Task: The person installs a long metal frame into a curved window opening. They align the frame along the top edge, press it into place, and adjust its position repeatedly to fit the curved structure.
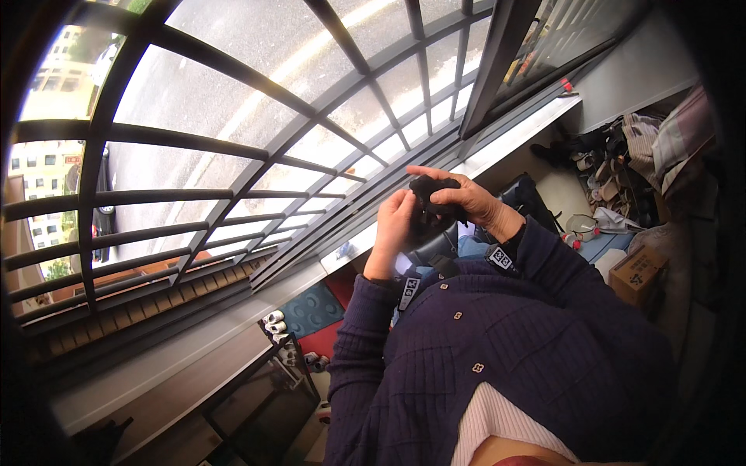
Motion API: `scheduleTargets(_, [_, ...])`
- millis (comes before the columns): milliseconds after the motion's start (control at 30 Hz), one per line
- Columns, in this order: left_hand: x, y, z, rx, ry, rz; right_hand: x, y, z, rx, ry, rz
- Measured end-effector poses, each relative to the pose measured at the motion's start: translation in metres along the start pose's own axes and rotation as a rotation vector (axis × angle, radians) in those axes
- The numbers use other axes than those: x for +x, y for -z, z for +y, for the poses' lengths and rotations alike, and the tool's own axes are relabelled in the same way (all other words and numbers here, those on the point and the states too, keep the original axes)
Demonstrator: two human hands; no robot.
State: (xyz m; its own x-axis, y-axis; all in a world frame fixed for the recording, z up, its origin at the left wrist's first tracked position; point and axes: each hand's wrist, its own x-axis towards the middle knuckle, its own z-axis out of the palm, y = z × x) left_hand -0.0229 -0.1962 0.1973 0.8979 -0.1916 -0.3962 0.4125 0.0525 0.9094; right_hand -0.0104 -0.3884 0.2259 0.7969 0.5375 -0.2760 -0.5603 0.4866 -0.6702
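Observation:
I hold a small dark black object (426, 221) in front of my chest with both hands, just inside the barred window; its exact kind is unclear. My left hand (394, 225) grips its left side, with thumb and fingers pressed together on it. My right hand (475, 203) is wrapped over its top and right side, the index finger reaching out across it and the thumb lying on it. Dark cardigan sleeves with strapped devices (498, 257) are at both wrists.
A window grille (229, 194) and sill (513, 128) run along my front and left, with a road outside. At right lie piled shoes and cloth (633, 155) and a cardboard box (636, 276). A dark-framed glass piece of furniture (256, 380) and teal mat (311, 307) are lower left.

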Motion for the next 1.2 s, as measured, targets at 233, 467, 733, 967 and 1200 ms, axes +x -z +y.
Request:
scheduleTargets(233, [-0.008, 0.003, -0.026, 0.349, 0.164, -0.04, -0.002, 0.049, 0.029, -0.182, -0.062, 0.259])
scheduleTargets(467, [-0.07, 0.089, -0.083, 0.195, 0.183, 0.321, 0.019, 0.133, 0.026, -1.248, 0.085, 0.537])
scheduleTargets(733, [-0.13, 0.138, -0.127, -0.073, 0.254, 0.496, 0.085, 0.134, 0.015, -1.865, -0.307, 0.536])
scheduleTargets(967, [-0.14, 0.182, -0.147, -0.169, 0.283, 0.553, 0.109, 0.134, 0.022, -2.151, -0.371, 0.419])
scheduleTargets(1200, [-0.169, 0.212, -0.161, -0.2, 0.297, 0.613, 0.122, 0.124, 0.017, -2.043, -0.408, 0.358])
